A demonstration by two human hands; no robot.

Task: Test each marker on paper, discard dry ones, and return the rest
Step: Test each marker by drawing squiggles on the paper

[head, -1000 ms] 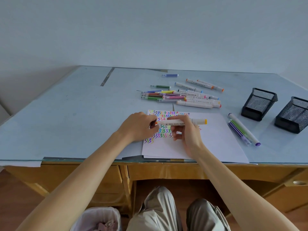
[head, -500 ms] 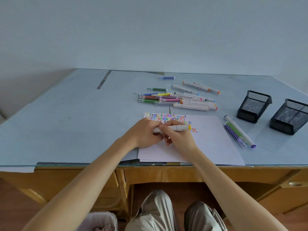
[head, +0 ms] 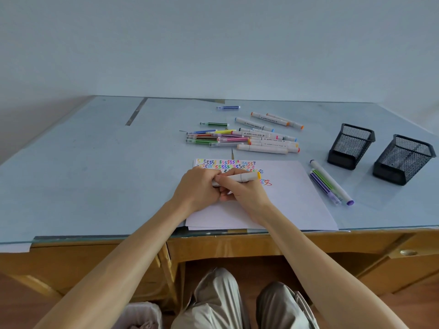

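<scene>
Holding a white marker with an orange end cap level over the paper, my two hands meet at its left end. My right hand curls its fingers round the barrel; my left hand is closed in a fist at the marker's left tip, and I cannot tell what it grips there. The paper lies at the near edge of the worktop, its far left part covered with rows of coloured zigzag test marks. Far of the paper lies a loose heap of markers: thin coloured ones to the left, thick white ones to the right. One thin blue marker lies apart, farther back. Just right of the paper, three markers lie side by side, touching. Two black mesh pen holders stand at the far right, near each other. A bin shows below the worktop, at the near left.
</scene>
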